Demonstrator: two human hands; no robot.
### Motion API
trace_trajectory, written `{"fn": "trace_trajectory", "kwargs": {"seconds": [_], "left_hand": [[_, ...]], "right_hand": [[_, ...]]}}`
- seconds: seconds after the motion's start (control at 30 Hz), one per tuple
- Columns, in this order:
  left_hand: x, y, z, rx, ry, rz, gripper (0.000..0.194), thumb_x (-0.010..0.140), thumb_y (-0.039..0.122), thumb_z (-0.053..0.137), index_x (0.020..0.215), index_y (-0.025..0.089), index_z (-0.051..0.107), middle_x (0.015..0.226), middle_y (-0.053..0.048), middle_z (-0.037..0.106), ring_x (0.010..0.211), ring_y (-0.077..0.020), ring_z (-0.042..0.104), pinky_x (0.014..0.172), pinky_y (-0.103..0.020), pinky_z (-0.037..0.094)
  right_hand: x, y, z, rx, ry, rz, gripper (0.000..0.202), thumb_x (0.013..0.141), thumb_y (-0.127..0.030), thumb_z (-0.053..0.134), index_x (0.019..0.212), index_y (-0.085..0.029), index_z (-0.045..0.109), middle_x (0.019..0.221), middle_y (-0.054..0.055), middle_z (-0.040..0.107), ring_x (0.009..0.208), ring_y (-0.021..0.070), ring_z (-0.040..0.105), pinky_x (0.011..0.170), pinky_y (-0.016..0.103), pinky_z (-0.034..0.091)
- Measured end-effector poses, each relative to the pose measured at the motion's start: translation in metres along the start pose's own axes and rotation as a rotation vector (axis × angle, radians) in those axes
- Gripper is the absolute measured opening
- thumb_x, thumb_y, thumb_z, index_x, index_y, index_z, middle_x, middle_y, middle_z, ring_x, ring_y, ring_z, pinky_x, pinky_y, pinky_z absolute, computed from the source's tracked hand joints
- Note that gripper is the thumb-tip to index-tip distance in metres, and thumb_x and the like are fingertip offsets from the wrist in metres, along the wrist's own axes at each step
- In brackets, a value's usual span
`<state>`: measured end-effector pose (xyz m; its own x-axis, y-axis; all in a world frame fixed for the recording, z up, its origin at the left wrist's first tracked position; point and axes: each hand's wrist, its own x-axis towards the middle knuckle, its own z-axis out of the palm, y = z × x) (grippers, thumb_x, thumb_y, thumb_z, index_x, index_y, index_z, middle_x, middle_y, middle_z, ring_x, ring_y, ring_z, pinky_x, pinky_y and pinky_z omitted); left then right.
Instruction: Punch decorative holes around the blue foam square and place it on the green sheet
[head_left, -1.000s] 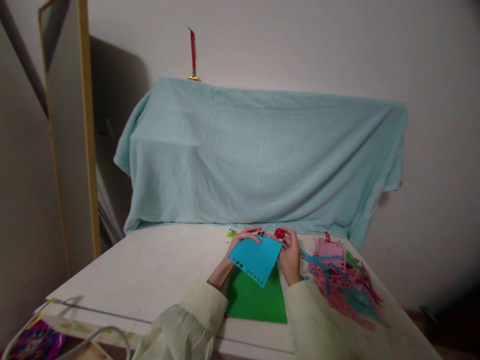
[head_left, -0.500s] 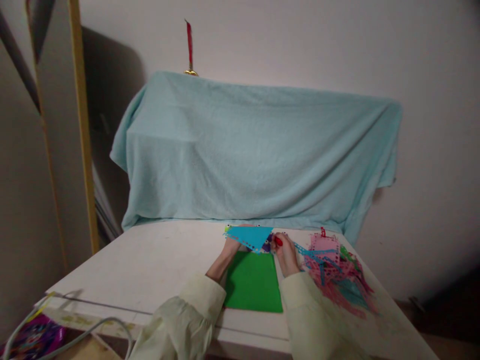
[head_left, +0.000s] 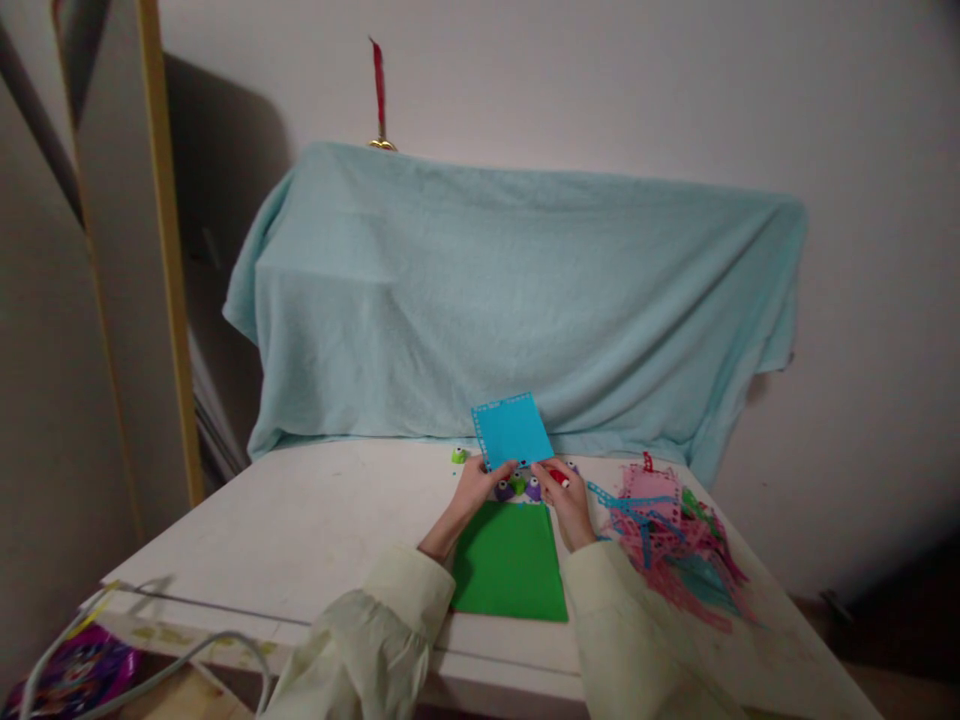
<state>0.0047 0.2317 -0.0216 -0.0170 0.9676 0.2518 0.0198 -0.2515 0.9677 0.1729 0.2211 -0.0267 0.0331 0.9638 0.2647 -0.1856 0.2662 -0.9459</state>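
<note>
Both my hands hold up a square blue sheet of paper (head_left: pixel 514 432), raised at a tilt beyond the green sheet. Rows of small punched holes run along its left and top edges. My left hand (head_left: pixel 472 490) is closed on its lower left corner, thumb on the near face. At the lower right corner, my right hand (head_left: pixel 568 497) pinches the paper. A small red piece with a white spot (head_left: pixel 559 480) shows by the right fingers; I cannot tell whether it is gripped. Between the hands stand small purple (head_left: pixel 533 489) and green (head_left: pixel 517 484) eyed figures.
A green sheet (head_left: pixel 510 565) lies on the white table (head_left: pixel 300 520) below my hands. At right is a pile of pink, blue and green punched paper strips (head_left: pixel 667 545). One green eyed figure (head_left: pixel 459 455) stands far left; a light-blue cloth (head_left: pixel 510 300) hangs behind.
The blue paper has been turned and lifted, its punched edges now at the left and top. My right hand has come onto its lower right corner.
</note>
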Motion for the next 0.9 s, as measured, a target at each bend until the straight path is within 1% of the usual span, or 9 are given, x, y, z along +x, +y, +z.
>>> {"fn": "trace_trajectory", "kwargs": {"seconds": [0.1, 0.17, 0.27, 0.33, 0.4, 0.53, 0.67, 0.8, 0.9], "left_hand": [[0.000, -0.006, 0.001, 0.054, -0.066, 0.033, 0.041, 0.072, 0.050, 0.068, 0.075, 0.010, 0.070, 0.072, -0.006, 0.070, 0.063, -0.0169, 0.059, 0.065, -0.027, 0.046], [0.000, -0.010, 0.001, 0.065, -0.115, 0.038, 0.038, 0.073, 0.046, 0.068, 0.083, 0.009, 0.071, 0.077, -0.007, 0.071, 0.066, -0.0173, 0.061, 0.066, -0.028, 0.047], [0.000, -0.013, 0.002, 0.084, -0.208, 0.083, 0.033, 0.071, 0.031, 0.070, 0.098, 0.011, 0.070, 0.091, -0.007, 0.072, 0.077, -0.0188, 0.063, 0.076, -0.029, 0.050], [0.001, -0.015, 0.001, 0.110, -0.236, 0.135, 0.031, 0.070, 0.021, 0.067, 0.100, 0.012, 0.070, 0.097, -0.006, 0.072, 0.087, -0.0199, 0.063, 0.084, -0.030, 0.049], [0.003, -0.017, 0.000, 0.123, -0.226, 0.179, 0.029, 0.070, 0.017, 0.063, 0.098, 0.013, 0.070, 0.099, -0.006, 0.071, 0.094, -0.0210, 0.062, 0.089, -0.032, 0.047], [0.006, -0.020, -0.004, 0.168, -0.201, 0.202, 0.018, 0.076, 0.022, 0.060, 0.086, 0.012, 0.070, 0.090, -0.006, 0.072, 0.090, -0.0215, 0.062, 0.087, -0.033, 0.048], [0.006, -0.017, -0.004, 0.153, -0.194, 0.211, 0.024, 0.077, 0.033, 0.062, 0.085, 0.012, 0.071, 0.091, -0.007, 0.072, 0.088, -0.0218, 0.062, 0.087, -0.034, 0.049], [0.004, -0.006, -0.002, 0.055, -0.150, 0.188, 0.034, 0.073, 0.042, 0.066, 0.092, 0.014, 0.071, 0.102, -0.009, 0.071, 0.096, -0.0246, 0.062, 0.092, -0.037, 0.047], [0.002, -0.002, -0.001, 0.013, -0.121, 0.104, 0.031, 0.071, 0.042, 0.068, 0.084, 0.014, 0.071, 0.089, -0.008, 0.072, 0.092, -0.0252, 0.063, 0.087, -0.036, 0.050]], "right_hand": [[0.002, 0.003, -0.003, -0.039, 0.020, -0.012, 0.032, 0.071, -0.047, 0.074, 0.071, -0.017, 0.063, 0.055, -0.004, 0.046, 0.049, 0.0083, 0.037, 0.045, 0.022, 0.025], [0.003, 0.004, -0.004, -0.062, 0.027, -0.014, 0.033, 0.071, -0.047, 0.074, 0.066, -0.017, 0.061, 0.055, -0.004, 0.047, 0.050, 0.0088, 0.038, 0.046, 0.023, 0.026], [0.002, 0.004, -0.005, -0.056, 0.041, -0.015, 0.031, 0.072, -0.045, 0.075, 0.068, -0.017, 0.061, 0.056, -0.004, 0.049, 0.051, 0.0092, 0.038, 0.046, 0.023, 0.025], [0.002, 0.003, -0.005, -0.025, 0.052, -0.015, 0.029, 0.073, -0.043, 0.075, 0.070, -0.017, 0.062, 0.057, -0.004, 0.050, 0.051, 0.0091, 0.038, 0.047, 0.023, 0.026], [0.002, 0.001, -0.004, 0.014, 0.054, -0.007, 0.029, 0.072, -0.043, 0.075, 0.069, -0.018, 0.061, 0.056, -0.004, 0.049, 0.050, 0.0087, 0.037, 0.047, 0.024, 0.024], [0.002, -0.001, -0.002, 0.119, -0.038, 0.084, 0.037, 0.069, -0.043, 0.077, 0.058, -0.018, 0.052, 0.050, -0.006, 0.042, 0.044, 0.0069, 0.030, 0.045, 0.025, 0.017], [0.001, -0.003, -0.001, 0.159, -0.119, 0.159, 0.038, 0.066, -0.041, 0.080, 0.057, -0.018, 0.051, 0.049, -0.007, 0.042, 0.044, 0.0065, 0.028, 0.044, 0.025, 0.015], [-0.001, -0.005, 0.000, 0.135, -0.125, 0.138, 0.035, 0.068, -0.042, 0.080, 0.061, -0.018, 0.055, 0.050, -0.006, 0.044, 0.045, 0.0068, 0.030, 0.045, 0.025, 0.016], [-0.002, -0.007, 0.000, 0.113, -0.108, 0.115, 0.033, 0.069, -0.042, 0.079, 0.063, -0.017, 0.058, 0.050, -0.005, 0.046, 0.045, 0.0069, 0.031, 0.045, 0.025, 0.016]]}}
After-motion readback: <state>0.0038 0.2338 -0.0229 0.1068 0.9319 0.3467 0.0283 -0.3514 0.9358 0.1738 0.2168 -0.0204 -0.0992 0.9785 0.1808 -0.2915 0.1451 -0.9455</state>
